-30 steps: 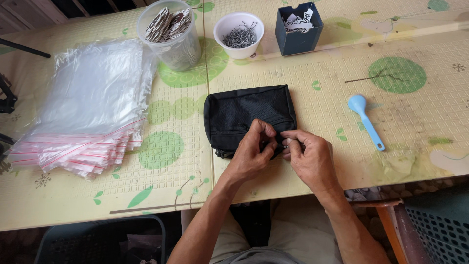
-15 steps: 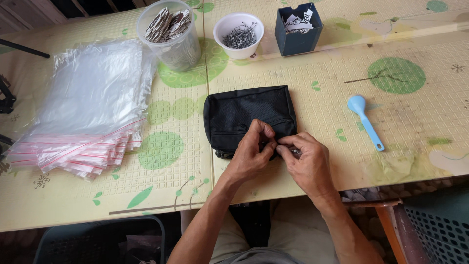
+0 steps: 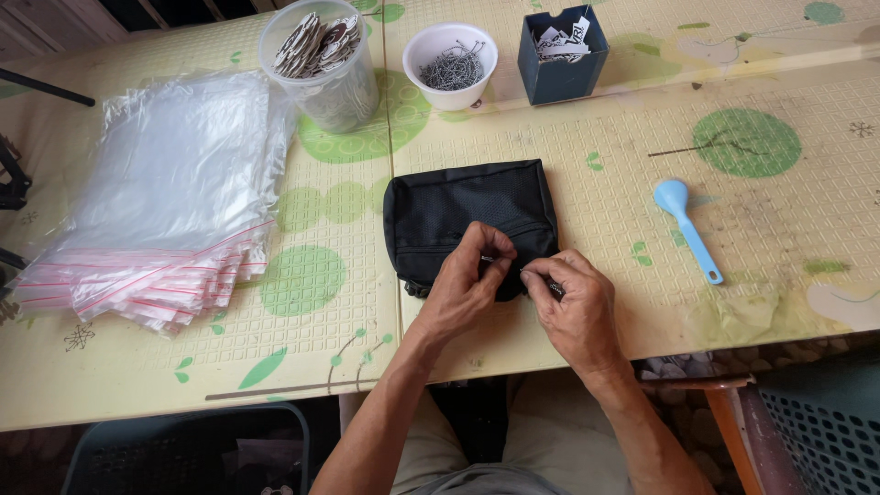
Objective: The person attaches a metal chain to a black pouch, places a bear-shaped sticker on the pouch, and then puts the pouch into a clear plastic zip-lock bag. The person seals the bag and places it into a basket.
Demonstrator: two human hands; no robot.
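Pinching together at the near edge of a black zippered pouch point(image 3: 467, 206), the left hand point(image 3: 467, 284) and right hand point(image 3: 573, 307) meet fingertip to fingertip, both closed on a small metal piece at the pouch's zipper line; what exactly it is cannot be told. The pouch lies flat on the patterned table point(image 3: 779, 229), directly beyond the hands. Left of the left hand sits a stack of clear zip bags point(image 3: 156, 211). Beyond the pouch stand a clear tub of tags point(image 3: 321, 60), a white bowl of metal hooks point(image 3: 451, 60) and a dark blue box point(image 3: 561, 55). Right of the right hand lies a blue plastic scoop point(image 3: 686, 225).
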